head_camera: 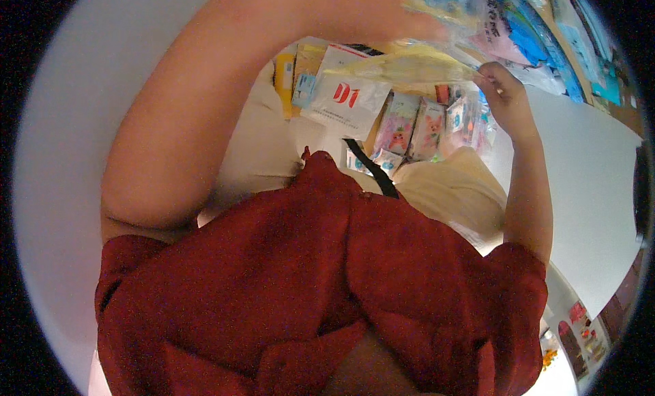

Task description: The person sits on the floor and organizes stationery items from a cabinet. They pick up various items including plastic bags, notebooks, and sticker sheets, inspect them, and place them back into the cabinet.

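Note:
My right hand [504, 99] pinches the edge of a thin, translucent yellow plastic bag or sheet [414, 63]. The film stretches leftward from those fingers, above several packets. My left hand [417, 22] reaches across at the top of the view and is motion-blurred. It is near clear plastic-wrapped blue goods [455, 2] and the yellow film; its grip cannot be made out. Below the film lies a white plastic mailer or packet [353, 102] bearing red print. Beside it are two packs with pink cartoon animals [399, 127], and small white-and-blue packets [458, 117] lie further right.
Blue items in clear plastic [529, 43] fill the upper right, near a shelf-like edge [578, 43]. A yellow package [284, 84] stands at the left of the packets. A black strap [373, 168] hangs by my red shirt. A white surface [578, 191] extends at right.

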A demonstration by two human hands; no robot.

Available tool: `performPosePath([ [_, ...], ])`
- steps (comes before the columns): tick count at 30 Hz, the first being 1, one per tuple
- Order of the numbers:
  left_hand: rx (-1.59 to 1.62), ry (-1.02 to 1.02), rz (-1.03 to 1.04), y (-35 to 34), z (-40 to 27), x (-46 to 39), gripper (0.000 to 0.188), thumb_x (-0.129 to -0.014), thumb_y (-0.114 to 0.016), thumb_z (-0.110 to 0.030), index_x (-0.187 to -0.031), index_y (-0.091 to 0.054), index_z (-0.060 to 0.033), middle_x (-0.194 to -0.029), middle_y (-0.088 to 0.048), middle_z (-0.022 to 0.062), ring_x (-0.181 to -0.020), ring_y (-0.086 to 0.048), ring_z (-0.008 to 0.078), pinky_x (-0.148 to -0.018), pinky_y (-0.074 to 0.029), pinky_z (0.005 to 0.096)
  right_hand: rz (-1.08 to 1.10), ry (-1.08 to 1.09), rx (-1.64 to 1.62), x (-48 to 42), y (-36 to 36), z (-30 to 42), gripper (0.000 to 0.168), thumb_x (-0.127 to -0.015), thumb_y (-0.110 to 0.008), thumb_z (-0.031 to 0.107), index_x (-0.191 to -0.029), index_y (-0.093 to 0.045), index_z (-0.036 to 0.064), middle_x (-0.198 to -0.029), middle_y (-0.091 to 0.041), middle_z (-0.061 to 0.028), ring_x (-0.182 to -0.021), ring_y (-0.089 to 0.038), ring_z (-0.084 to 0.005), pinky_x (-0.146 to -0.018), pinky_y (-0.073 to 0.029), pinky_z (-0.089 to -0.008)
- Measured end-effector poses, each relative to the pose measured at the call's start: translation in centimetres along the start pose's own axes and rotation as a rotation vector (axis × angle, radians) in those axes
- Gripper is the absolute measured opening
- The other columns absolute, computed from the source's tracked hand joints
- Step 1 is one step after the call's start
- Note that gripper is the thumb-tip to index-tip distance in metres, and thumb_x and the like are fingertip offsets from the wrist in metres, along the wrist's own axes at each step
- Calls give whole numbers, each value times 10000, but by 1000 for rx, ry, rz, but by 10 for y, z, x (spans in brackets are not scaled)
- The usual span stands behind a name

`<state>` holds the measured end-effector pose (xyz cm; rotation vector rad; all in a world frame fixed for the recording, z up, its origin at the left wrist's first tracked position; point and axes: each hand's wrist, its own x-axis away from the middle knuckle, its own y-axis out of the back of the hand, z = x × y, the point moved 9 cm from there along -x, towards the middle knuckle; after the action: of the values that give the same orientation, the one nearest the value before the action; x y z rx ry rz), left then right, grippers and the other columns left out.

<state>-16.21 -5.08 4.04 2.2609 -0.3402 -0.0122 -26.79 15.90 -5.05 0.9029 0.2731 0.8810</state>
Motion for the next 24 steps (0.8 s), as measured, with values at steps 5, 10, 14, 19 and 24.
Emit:
performPosePath([
  [5,331,92,-146,15,15,-5,447,-893,-477,-408,-1017,-575,10,-885,-610,143,-793,-579,231,-715,-456,353,-392,-113,-190,48,54,24,98,-874,-572,116,-903,-543,28,-799,-595,-32,-689,-553,-103,-633,-482,-259],
  [10,1065,94,-389,20,34,-4,456,-923,-436,-406,-1096,-542,3,-994,-604,64,-853,-574,198,-771,-451,337,-623,-35,-496,75,82,38,128,-888,-563,166,-927,-535,47,-770,-608,-43,-610,-565,-106,-546,-506,-244],
  [14,1330,107,-534,20,47,-2,472,-869,-462,-498,-1101,-556,-98,-991,-627,83,-899,-610,255,-796,-476,423,-672,-16,-662,75,85,45,113,-892,-548,151,-946,-519,57,-835,-607,-53,-645,-577,-117,-518,-528,-248],
  [19,1068,14,-304,1,28,-9,416,-851,-554,-442,-1046,-592,-78,-925,-634,25,-785,-618,140,-653,-516,309,-689,-27,-878,75,82,51,85,-899,-523,133,-938,-510,59,-862,-607,-67,-680,-604,-147,-512,-552,-265],
  [24,942,30,-165,-20,20,-11,331,-848,-612,-319,-1035,-605,-46,-891,-641,36,-778,-613,116,-630,-510,282,-705,-33,-906,79,81,54,64,-900,-514,115,-935,-509,62,-873,-609,-75,-687,-609,-151,-515,-554,-273],
])
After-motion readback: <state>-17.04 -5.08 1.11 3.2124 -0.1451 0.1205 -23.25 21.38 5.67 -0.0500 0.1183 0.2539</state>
